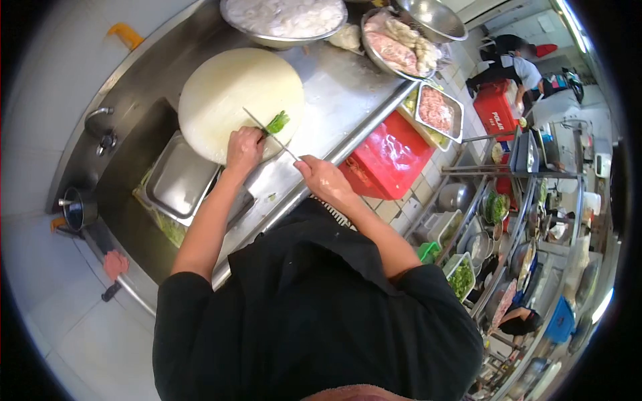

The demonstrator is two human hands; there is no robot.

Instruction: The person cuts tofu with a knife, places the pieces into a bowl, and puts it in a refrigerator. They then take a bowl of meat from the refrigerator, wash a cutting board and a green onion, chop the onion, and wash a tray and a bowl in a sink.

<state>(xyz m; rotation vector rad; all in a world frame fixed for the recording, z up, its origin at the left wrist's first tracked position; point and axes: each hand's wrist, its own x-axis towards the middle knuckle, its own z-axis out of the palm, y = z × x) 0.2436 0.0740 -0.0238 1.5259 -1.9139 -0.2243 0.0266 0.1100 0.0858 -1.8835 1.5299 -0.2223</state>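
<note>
A knife lies across a bunch of green vegetable on the round white cutting board. My right hand is closed round the knife's handle at the board's near right side. On the board, my left hand has its fingers curled together beside the blade, at the near end of the greens. Whatever sits under those fingers is mostly hidden. The greens stick out past the far side of the blade.
Behind the board stands a bowl of pale pieces, with a meat bowl to its right. A steel pan sits at the sink's left. Right of the counter are a red crate, loaded shelves and co-workers.
</note>
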